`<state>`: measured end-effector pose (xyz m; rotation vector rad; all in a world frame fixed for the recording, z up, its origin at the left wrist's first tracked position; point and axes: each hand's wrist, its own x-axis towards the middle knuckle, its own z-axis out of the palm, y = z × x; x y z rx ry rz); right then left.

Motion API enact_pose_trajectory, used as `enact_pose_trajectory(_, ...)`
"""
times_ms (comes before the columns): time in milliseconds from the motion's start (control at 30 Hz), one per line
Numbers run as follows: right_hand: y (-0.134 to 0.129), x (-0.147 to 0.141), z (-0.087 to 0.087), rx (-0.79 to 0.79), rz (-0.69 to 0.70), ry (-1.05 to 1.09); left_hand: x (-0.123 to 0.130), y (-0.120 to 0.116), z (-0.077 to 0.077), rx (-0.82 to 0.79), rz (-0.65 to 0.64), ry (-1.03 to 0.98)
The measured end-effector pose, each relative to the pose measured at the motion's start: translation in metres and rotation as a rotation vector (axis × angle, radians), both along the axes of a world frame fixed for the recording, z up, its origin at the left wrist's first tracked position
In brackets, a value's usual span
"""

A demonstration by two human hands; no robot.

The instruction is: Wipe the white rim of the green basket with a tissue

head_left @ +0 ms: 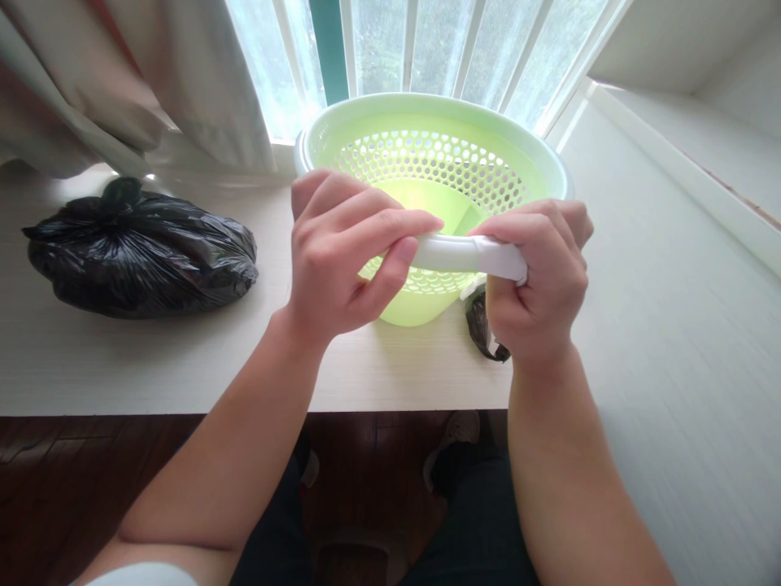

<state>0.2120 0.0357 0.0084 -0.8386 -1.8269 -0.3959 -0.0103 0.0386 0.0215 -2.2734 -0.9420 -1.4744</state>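
Note:
A light green plastic basket (421,313) with round holes in its wall and a pale rim stands on the white surface before me. My left hand (347,252) is closed at the near side of the rim, with thumb and forefinger pinching a smooth white curved section (448,254). The same section runs into my right hand (537,273), whose fingers are wrapped round it with the thumb on top. It lies along the basket's front edge. Under my right hand a small crumpled black plastic piece (482,325) shows, partly hidden by hand and basket.
To the left lies a knotted, filled black plastic bag (146,252). Behind the basket are a barred window (403,49) and a hanging curtain (134,81). A pale panel (683,342) borders the right side. Below the front edge are a dark floor and my legs.

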Motion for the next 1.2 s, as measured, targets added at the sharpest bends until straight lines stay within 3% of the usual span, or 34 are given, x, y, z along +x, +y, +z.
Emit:
enact_pose_trajectory(133, -0.007, -0.008, 0.002, -0.037, -0.048, -0.006, 0.000, -0.002, 0.007, -0.050, -0.036, -0.058)
enact_pose_trajectory(400, -0.021, -0.036, 0.008, -0.068, -0.102, -0.009, 0.000, -0.017, 0.023, -0.127, 0.057, -0.195)
enact_pose_trajectory(600, -0.027, -0.050, 0.010, -0.097, -0.130, 0.041, 0.008, -0.034, 0.035, -0.145, 0.033, -0.037)
enact_pose_trajectory(733, -0.029, -0.051, 0.012, -0.096, -0.134, 0.044, 0.015, -0.035, 0.030, -0.240, 0.097, 0.058)
enact_pose_trajectory(933, -0.031, -0.049, 0.013, -0.142, -0.163, -0.004, 0.018, -0.029, 0.019, -0.172, 0.116, 0.009)
enact_pose_trajectory(1200, -0.029, -0.043, 0.011, -0.106, -0.138, -0.046, 0.019, -0.030, 0.021, -0.187, 0.139, 0.012)
